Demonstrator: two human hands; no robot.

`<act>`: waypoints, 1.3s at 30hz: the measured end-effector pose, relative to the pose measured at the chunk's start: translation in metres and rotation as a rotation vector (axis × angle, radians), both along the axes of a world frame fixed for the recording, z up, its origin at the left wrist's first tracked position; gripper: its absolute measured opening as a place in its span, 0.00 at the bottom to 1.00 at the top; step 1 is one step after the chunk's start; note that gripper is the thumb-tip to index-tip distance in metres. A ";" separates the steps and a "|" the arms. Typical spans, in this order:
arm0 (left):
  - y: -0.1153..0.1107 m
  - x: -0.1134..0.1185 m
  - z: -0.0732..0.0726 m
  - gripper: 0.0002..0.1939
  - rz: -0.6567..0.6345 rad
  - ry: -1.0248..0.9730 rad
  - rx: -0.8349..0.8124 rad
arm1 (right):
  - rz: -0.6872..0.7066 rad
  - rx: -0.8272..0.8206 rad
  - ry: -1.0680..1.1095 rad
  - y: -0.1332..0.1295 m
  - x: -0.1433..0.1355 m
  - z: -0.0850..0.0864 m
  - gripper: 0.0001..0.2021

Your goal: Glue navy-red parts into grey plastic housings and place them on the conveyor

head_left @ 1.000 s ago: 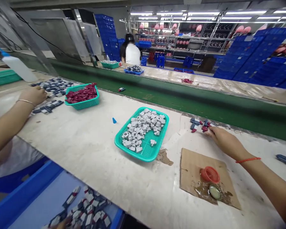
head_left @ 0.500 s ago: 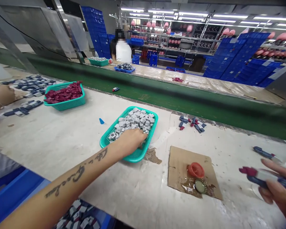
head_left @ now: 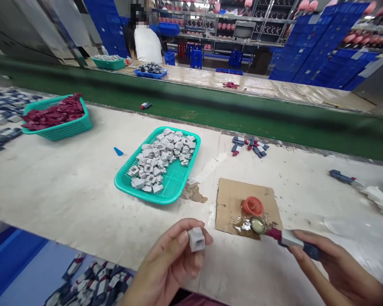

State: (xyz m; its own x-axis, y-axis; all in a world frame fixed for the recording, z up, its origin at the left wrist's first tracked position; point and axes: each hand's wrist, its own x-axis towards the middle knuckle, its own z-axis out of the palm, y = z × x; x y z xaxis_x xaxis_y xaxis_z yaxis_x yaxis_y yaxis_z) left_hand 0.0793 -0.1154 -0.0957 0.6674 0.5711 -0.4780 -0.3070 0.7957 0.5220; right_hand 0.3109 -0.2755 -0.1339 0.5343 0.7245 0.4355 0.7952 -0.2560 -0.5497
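Observation:
My left hand (head_left: pixel 169 263) pinches a small light-grey block (head_left: pixel 197 239) with a square hole in its facing side. In my right hand (head_left: pixel 338 265) is a toy part (head_left: pixel 291 239) with a maroon tip, grey middle and dark-blue end. Its maroon tip is right by a small round cap (head_left: pixel 258 225) with a shiny liquid in it; whether they touch I cannot tell. A red cup (head_left: pixel 253 206) sits with the cap on a wet cardboard piece (head_left: pixel 226 195). Left of these stands a green basket (head_left: pixel 175 187) of grey blocks.
A second green basket (head_left: pixel 67 128) holds maroon pieces. Assembled parts lie near the green belt (head_left: pixel 191 112), and more fill a blue bin (head_left: pixel 35 263) below the table's left edge. A small blue piece (head_left: pixel 118 151) lies on the table. Beyond the belt sits a person (head_left: pixel 147 44).
My left hand has left the basket and come back toward me with a grey block. My right hand has brought the toy part left to the cap. The view has tilted down.

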 end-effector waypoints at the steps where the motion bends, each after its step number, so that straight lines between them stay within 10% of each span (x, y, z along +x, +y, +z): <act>1: -0.006 0.004 -0.002 0.12 0.001 -0.008 -0.050 | 0.010 -0.036 -0.042 0.001 -0.003 0.005 0.16; 15: -0.035 0.018 -0.020 0.15 0.092 0.036 -0.107 | 0.305 -0.119 -0.313 0.021 -0.009 0.020 0.18; 39: -0.032 0.021 -0.021 0.10 0.055 -0.037 -0.150 | 0.208 -0.144 -0.306 0.023 -0.009 0.020 0.12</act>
